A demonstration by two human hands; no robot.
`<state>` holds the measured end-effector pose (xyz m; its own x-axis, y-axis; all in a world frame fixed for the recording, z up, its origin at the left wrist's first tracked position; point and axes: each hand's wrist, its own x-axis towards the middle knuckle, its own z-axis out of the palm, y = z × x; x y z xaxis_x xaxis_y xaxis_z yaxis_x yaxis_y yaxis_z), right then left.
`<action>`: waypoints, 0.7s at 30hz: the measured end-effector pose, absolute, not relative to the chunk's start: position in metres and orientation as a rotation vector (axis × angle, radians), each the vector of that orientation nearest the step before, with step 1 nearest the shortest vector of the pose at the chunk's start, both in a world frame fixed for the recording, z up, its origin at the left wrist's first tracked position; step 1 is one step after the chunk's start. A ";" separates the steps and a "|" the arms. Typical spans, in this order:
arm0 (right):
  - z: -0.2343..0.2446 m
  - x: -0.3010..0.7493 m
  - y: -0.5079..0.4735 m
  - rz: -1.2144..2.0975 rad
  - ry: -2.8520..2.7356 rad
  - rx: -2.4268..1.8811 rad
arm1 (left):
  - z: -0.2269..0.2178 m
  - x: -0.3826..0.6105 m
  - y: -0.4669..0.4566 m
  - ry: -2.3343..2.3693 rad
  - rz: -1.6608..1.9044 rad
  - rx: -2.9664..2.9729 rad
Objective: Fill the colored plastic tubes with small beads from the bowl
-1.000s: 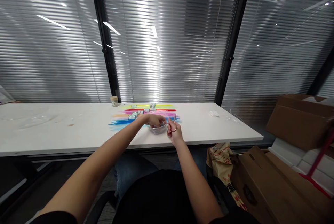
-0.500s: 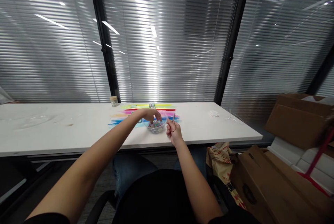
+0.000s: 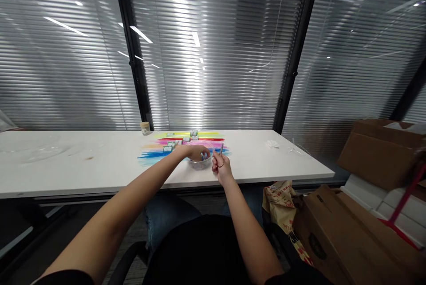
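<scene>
A clear bowl (image 3: 200, 165) holding small multicoloured cut pieces (image 3: 204, 156) stands near the table's front edge. My left hand (image 3: 197, 152) reaches down inside it, its fingers curled round some of the pieces; the fingertips are partly hidden. Just right of the bowl, my right hand (image 3: 221, 165) is closed on a pair of scissors (image 3: 222, 148), blades pointing up and a finger loop showing below. Behind the bowl lie bundles of thin coloured sticks, among them blue sticks (image 3: 151, 155), red sticks (image 3: 166, 139) and yellow-green sticks (image 3: 213, 134), some with paper labels.
The white table (image 3: 100, 169) runs along a glass wall with blinds. A small lidded jar (image 3: 145, 128) stands at its back edge. Crumpled white tissue (image 3: 272, 144) and clear plastic (image 3: 294, 148) lie to the right. Cardboard boxes (image 3: 353, 232) and a paper bag (image 3: 280, 203) are on the floor.
My left hand has gone from hovering above the bowl, fingers spread, down into the pieces, and its fingers have curled. My right hand with the scissors has hardly moved.
</scene>
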<state>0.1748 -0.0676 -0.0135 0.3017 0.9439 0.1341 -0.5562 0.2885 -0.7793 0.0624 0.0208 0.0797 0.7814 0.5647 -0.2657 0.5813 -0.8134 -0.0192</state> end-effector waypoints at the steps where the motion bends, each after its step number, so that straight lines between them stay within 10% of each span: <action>1: -0.014 0.175 -0.068 1.110 -0.670 -0.694 | 0.081 0.064 0.016 0.949 -0.389 2.909; 21: -0.012 0.176 -0.069 1.120 -0.670 -0.718 | 0.100 0.048 0.028 1.099 -0.558 2.757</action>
<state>0.1763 -0.0692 -0.0115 0.2945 0.9487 0.1152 -0.5506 0.2670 -0.7909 0.0481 0.0282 0.0999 0.6681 0.6394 -0.3804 0.6844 -0.7288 -0.0230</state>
